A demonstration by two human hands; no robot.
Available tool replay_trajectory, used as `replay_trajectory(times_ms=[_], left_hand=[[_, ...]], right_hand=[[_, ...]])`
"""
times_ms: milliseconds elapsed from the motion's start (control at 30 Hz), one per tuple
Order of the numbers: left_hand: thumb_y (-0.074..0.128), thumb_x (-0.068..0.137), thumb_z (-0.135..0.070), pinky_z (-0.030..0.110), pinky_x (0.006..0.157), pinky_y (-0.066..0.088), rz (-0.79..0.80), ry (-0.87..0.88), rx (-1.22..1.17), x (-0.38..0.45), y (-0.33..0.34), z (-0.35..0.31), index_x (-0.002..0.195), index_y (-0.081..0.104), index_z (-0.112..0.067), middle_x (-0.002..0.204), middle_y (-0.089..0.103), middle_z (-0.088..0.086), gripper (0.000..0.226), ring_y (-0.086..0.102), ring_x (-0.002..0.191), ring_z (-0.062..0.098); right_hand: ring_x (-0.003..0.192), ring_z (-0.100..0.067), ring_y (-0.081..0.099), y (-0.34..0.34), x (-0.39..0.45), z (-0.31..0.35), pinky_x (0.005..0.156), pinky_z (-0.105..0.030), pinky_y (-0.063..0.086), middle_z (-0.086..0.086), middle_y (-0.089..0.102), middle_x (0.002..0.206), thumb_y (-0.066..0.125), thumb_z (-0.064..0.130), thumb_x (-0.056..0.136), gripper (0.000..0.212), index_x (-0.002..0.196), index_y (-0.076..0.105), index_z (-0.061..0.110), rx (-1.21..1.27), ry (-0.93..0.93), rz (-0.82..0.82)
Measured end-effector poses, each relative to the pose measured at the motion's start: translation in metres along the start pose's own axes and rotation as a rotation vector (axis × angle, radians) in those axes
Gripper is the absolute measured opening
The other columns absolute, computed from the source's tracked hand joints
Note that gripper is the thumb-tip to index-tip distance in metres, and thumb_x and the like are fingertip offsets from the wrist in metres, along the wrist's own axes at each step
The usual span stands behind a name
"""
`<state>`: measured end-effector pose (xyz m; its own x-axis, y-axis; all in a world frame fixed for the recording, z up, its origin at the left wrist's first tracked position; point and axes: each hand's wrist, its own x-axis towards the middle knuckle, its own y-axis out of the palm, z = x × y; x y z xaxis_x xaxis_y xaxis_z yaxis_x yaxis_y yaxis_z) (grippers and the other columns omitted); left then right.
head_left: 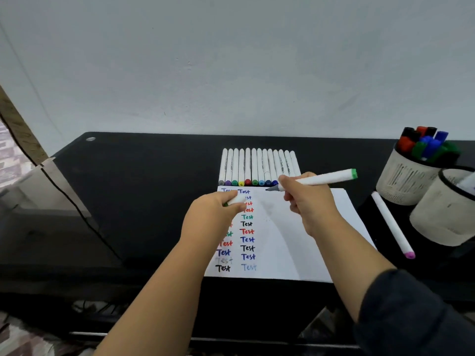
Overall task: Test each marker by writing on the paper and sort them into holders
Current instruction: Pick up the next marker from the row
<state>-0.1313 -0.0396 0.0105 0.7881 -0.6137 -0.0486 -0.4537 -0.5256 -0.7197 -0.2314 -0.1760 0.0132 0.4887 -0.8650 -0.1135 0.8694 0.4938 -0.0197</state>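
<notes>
marker row (257, 167) behind paper (280, 235) | holders (411, 181) right | loose marker (392, 223) between

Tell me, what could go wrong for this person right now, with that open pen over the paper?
The uncapped marker in the right hand has its tip bare above the paper; a slip could streak across the written "Test" words. The left hand holds the cap and partly covers those words, so fresh ink might smear. The loose pink-ended marker beside the near holder could roll if bumped.
</notes>
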Motion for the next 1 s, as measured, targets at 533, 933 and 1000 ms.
replay_trajectory(times_ms=[533,933,1000], left_hand=[[0.054,0.089,-0.047,0.019,0.065,0.036,0.058,-0.050,0.004,0.049,0.010,0.020,0.132,0.048,-0.041,0.129,0.056,-0.010,0.043,0.050,0.091,0.002],[0.054,0.088,-0.050,0.016,0.058,0.036,0.106,-0.047,0.048,0.059,0.014,0.022,0.132,0.047,-0.043,0.132,0.054,-0.009,0.045,0.049,0.084,0.002],[0.054,0.088,-0.050,0.014,0.058,0.034,0.114,-0.035,0.065,0.059,0.016,0.022,0.132,0.047,-0.042,0.133,0.053,-0.009,0.046,0.047,0.084,0.001]], right_hand=[[0.059,-0.012,0.045,0.032,0.069,-0.035,0.053,-0.021,0.038,-0.010,0.052,0.073,0.057,0.018,0.087,0.026,0.069,0.040,0.014,-0.249,-0.111,-0.071],[0.063,-0.015,0.051,0.036,0.073,-0.043,0.058,-0.024,0.042,-0.009,0.057,0.072,0.060,0.023,0.089,0.028,0.068,0.042,0.016,-0.304,-0.185,-0.060],[0.064,-0.015,0.052,0.036,0.073,-0.043,0.058,-0.025,0.043,-0.009,0.057,0.072,0.060,0.024,0.088,0.028,0.069,0.043,0.016,-0.337,-0.190,-0.054]])
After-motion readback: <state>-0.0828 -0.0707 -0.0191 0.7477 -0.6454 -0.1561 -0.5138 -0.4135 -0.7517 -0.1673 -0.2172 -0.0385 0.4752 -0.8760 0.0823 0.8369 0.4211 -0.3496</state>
